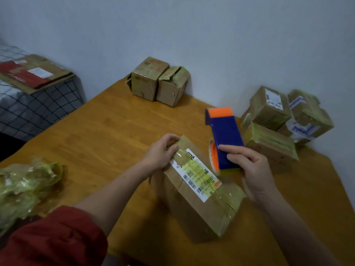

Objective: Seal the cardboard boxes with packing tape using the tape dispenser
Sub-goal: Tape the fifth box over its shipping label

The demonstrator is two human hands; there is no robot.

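A long cardboard box with a white shipping label lies on the wooden table in front of me, yellowish tape running along its top. My left hand grips the box's far end, fingers curled over the taped edge. My right hand holds the blue and orange tape dispenser by its near end, index finger stretched along its top. The dispenser hovers just right of the box, its orange tip pointing away from me.
Two small boxes stand against the wall at the back. A pile of taped boxes sits at the right. Crumpled used tape lies at the left table edge. A flattened carton rests on a checked bed at far left.
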